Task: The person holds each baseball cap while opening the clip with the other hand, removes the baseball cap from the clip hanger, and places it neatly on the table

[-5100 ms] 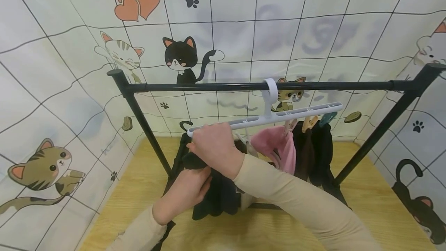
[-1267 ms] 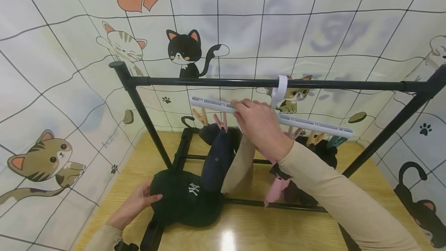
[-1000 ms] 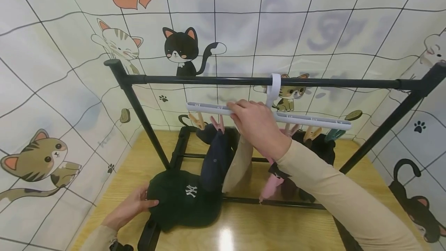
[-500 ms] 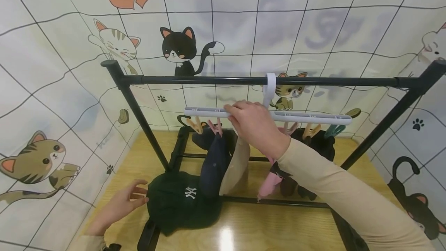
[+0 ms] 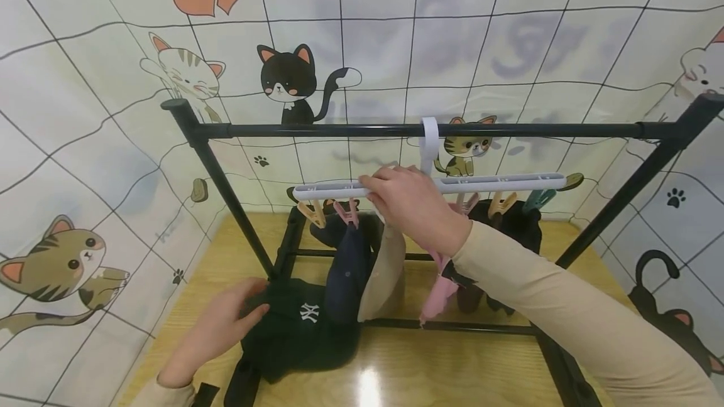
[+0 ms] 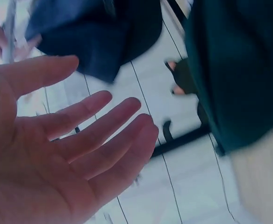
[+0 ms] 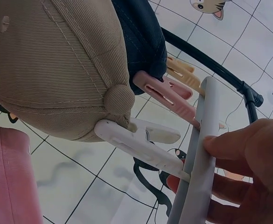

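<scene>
My right hand (image 5: pixel 415 206) grips the pale hanger bar (image 5: pixel 509 182), with the thumb against it in the right wrist view. Clothespins hold a navy cap (image 5: pixel 346 275) and a beige cap (image 7: pixel 57 60) below the bar. At the left end, a yellow clothespin (image 5: pixel 315 212) dangles beside the pink clothespin (image 7: pixel 167 95) on the navy cap. Lower left, a dark green cap (image 5: pixel 283 331) with a white logo lies over the rack's left foot. My left hand (image 5: pixel 217 325) is at its left edge; the left wrist view shows relaxed, spread fingers (image 6: pixel 99 126).
The hanger's hook (image 5: pixel 430 143) loops over the rack's black top rail (image 5: pixel 537 130). A pink cap (image 5: pixel 441 297) and a black cap (image 5: pixel 523 231) hang on the right side. A lower crossbar (image 5: pixel 469 326) runs above the wooden table (image 5: pixel 430 369); a cat-patterned wall stands behind.
The hanger's left end has tilted down and its right end up under my right hand. My left hand let go of the green cap, drew back, then returned higher on its edge.
</scene>
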Motion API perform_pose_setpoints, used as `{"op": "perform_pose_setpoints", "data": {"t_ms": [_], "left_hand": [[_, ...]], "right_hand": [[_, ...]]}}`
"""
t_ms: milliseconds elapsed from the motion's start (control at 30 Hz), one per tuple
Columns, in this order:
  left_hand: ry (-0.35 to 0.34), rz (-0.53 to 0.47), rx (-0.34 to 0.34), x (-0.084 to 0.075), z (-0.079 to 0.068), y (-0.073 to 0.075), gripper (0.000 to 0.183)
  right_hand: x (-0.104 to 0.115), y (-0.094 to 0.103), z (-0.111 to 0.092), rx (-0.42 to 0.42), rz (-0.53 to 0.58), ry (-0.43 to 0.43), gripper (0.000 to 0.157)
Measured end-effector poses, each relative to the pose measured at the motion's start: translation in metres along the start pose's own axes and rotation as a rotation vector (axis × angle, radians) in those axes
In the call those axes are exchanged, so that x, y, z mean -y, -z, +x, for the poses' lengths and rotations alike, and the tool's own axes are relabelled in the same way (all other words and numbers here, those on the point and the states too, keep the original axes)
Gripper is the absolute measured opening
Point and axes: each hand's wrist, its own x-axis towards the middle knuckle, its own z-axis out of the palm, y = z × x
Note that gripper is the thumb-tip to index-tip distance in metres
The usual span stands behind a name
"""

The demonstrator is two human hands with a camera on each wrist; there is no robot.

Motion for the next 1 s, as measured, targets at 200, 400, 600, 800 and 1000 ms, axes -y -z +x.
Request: {"op": "perform_pose_setpoints", "data": {"t_ms": [200,400,600,800,1000], "left_hand": [[-0.096,0.012,-0.036,-0.029,0.024,-0.017,0.033],[-0.167,0.021,-0.072,-0.052,0.051,-0.023,0.039],[-0.152,-0.063,-0.075,-0.068,0.072,-0.026,0.048],[-0.155,-0.127,-0.087,-0.076,0.085,-0.035,0.059],[-0.187,-0.093,-0.107,-0.079,0.087,-0.038,0.05]], "right_hand": [[0.001,0.0,0.003,0.02,-0.014,-0.002,0.031],[0.002,-0.001,0.003,0.009,-0.033,0.01,0.031],[0.003,-0.004,0.003,0.001,-0.038,0.016,0.031],[0.003,-0.004,0.002,0.001,-0.054,0.008,0.031],[0.003,-0.004,0.0,0.012,-0.07,0.005,0.032]]}}
